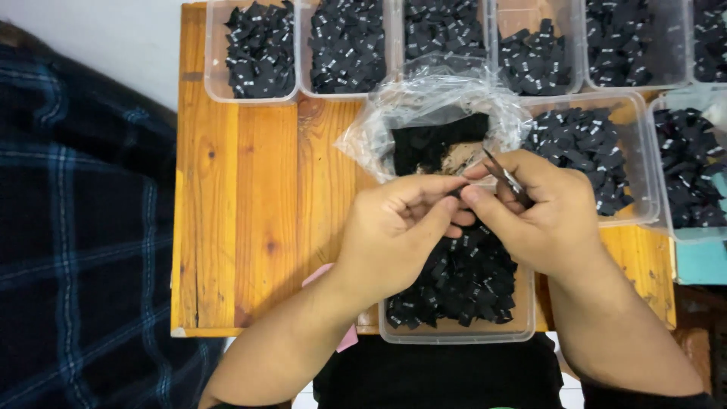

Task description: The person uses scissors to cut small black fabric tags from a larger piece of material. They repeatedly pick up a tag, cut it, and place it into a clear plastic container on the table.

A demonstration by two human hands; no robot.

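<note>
Table (pixel 250 212): bears every tray.
Back row: trays (pixel 261 49) of folded labels side by side.
Middle: plastic bag (pixel 432 121), with a tray (pixel 591 151) to its right.
Front edge: tray (pixel 458 295) below both hands (pixel 394 227) (pixel 545 212).
Left: checked cloth (pixel 76 227) beside the table.

A row of clear plastic tubs (pixel 261 95) filled with small black fabric labels lines the far edge of the orange-brown wooden desk (pixel 250 220). A dark blue plaid cloth (pixel 76 227) lies beyond the desk's left edge. A pink scrap (pixel 348 337) peeks over the near edge.
</note>
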